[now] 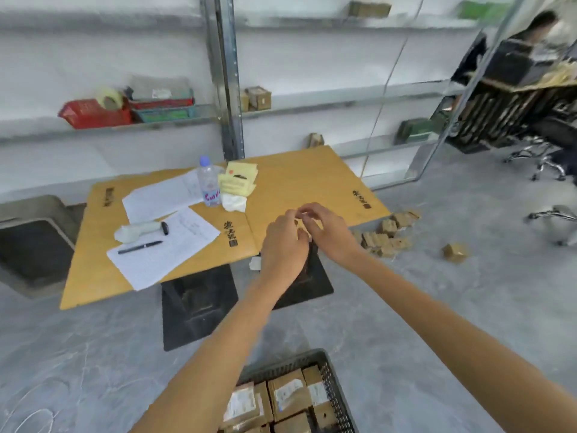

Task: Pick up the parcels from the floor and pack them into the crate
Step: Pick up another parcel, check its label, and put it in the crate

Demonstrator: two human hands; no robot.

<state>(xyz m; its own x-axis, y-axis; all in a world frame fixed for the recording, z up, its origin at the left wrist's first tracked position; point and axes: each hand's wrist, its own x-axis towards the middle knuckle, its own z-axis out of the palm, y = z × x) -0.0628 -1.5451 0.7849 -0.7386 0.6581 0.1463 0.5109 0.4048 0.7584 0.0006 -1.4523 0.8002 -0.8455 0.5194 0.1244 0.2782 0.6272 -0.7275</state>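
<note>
**Hands bunched together over the table edge**

Both arms reach straight out, bare forearms running up from the bottom of the view. The left hand (285, 242) shows its back, knuckles up, fingers curled away from the camera. The right hand (326, 229) comes in from the right, wrist angled inward, fingers bent, tips touching the left hand's. They're bunched close above the near edge of the wooden table (312, 179). A tan patch shows between them, but the table is tan as well, so I cannot tell whether either hand grips anything. The crate (338, 398) sits on the floor (437, 307) below the arms, with white-labelled parcels (288, 396) packed inside. A pile of parcels (387, 235) lies on the floor just right of the table, a lone parcel (455, 252) near it.
</note>
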